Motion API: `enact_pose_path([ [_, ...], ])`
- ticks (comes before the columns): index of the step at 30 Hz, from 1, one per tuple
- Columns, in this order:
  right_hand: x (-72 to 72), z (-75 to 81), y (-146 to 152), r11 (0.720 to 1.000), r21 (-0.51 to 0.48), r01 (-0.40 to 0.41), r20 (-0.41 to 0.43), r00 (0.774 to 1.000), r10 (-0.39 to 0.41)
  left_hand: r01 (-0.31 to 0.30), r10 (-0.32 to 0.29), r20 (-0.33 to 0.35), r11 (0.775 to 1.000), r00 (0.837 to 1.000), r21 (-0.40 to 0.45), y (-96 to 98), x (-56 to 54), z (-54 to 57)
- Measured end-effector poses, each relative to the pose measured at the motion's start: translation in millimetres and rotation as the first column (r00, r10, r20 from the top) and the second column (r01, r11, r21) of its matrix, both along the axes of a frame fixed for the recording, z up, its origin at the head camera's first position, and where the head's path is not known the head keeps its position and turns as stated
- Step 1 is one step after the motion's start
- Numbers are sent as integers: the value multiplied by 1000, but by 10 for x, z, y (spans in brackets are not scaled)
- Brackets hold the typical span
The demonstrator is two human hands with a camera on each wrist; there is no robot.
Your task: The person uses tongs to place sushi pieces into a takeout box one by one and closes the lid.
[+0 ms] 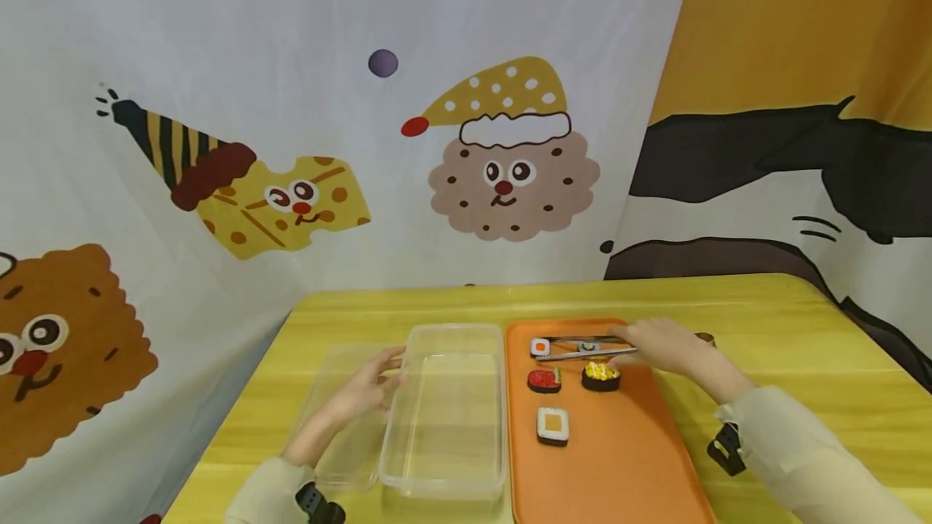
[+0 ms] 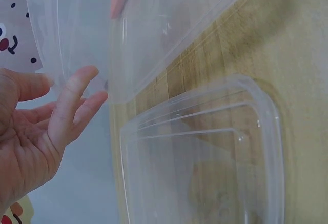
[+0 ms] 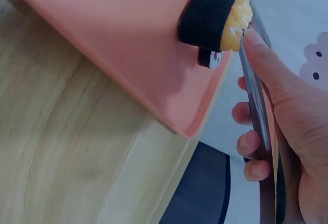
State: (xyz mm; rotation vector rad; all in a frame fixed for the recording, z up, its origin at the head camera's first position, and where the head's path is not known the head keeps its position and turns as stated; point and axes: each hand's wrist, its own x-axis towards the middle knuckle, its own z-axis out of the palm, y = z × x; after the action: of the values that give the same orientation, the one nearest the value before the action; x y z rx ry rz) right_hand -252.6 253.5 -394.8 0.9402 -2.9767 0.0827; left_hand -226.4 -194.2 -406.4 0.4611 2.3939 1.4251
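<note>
My left hand (image 1: 383, 372) lies open, its fingertips (image 2: 84, 88) touching the left wall of a clear plastic container (image 1: 455, 331), (image 2: 154, 24). The container's clear lid (image 1: 338, 427), (image 2: 205, 152) lies flat to its left. My right hand (image 1: 628, 351) grips metal tongs (image 1: 578, 348), (image 3: 253, 106) low over the far end of an orange tray (image 1: 626, 451), (image 3: 123, 44). The tong tips reach a roll with an orange centre (image 1: 540, 347). A small dark roll (image 1: 588, 345) lies beside the tongs. On the tray also sit a yellow-topped sushi (image 1: 601, 376), (image 3: 215, 19), a red-topped one (image 1: 544, 380) and a square roll (image 1: 552, 425).
Everything stands on a yellow wooden table (image 1: 786, 322). A printed cartoon cloth (image 1: 466, 144) hangs right behind it. The container holds nothing. A small brown object (image 1: 705, 338) shows just past my right hand.
</note>
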Motion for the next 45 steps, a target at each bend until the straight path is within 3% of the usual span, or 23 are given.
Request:
enact_pose_path([
  [10, 9, 13, 30, 998, -29, -63, -19, 998, 63, 9, -9, -7, 1000, 1000, 0, 29, -40, 28],
  [15, 11, 53, -6, 999, -14, -50, -14, 999, 50, 13, -13, -7, 1000, 1000, 0, 16, -61, 12],
  [18, 0, 104, -30, 999, -8, -32, 5, 999, 32, 12, -12, -7, 1000, 1000, -7, 18, -66, 16],
  [36, -81, 510, -134, 999, 25, -34, -108, 994, 36, -14, 14, 6, 999, 1000, -36, 4, -118, 80],
  [45, -33, 680, -285, 997, 35, -68, -200, 977, 74, -21, 22, 10, 998, 1000, -57, 4, -106, 16],
])
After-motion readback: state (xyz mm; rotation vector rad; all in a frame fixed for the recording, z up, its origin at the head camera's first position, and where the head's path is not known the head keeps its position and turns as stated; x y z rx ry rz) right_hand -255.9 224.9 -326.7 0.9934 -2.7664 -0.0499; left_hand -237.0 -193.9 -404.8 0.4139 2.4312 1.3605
